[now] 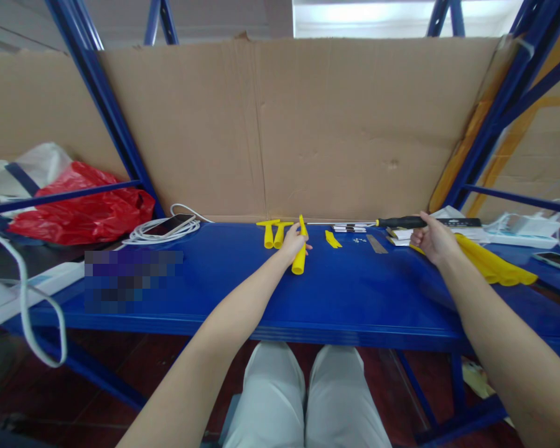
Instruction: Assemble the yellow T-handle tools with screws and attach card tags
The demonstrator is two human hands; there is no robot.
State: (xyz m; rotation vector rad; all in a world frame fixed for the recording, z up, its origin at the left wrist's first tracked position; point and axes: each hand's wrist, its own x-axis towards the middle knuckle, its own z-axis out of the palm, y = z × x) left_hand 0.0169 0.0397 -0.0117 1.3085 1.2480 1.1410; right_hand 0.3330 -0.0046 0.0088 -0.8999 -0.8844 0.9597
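My left hand (294, 242) is closed around a yellow T-shaped plastic handle (298, 261), its hollow round end toward me. Two more yellow T-shaped handles (274, 235) lie just left of that hand. In my right hand (435, 241) is a screwdriver (399, 222) with a black grip, its long thin shaft pointing left along the back of the table. Between my hands lie a small yellow plastic piece (333, 239), some tiny screws (359, 240) and a flat metal blade (377, 244). Yellow tube-like parts (494, 264) rest beside my right wrist, partly hidden by it.
Small boxes (349, 228) sit at the back of the blue table (345, 305), against a cardboard wall (331, 124). At left are a coiled white cable (154, 233), a red plastic bag (84, 205) and a power strip (37, 289). A phone (557, 261) lies far right.
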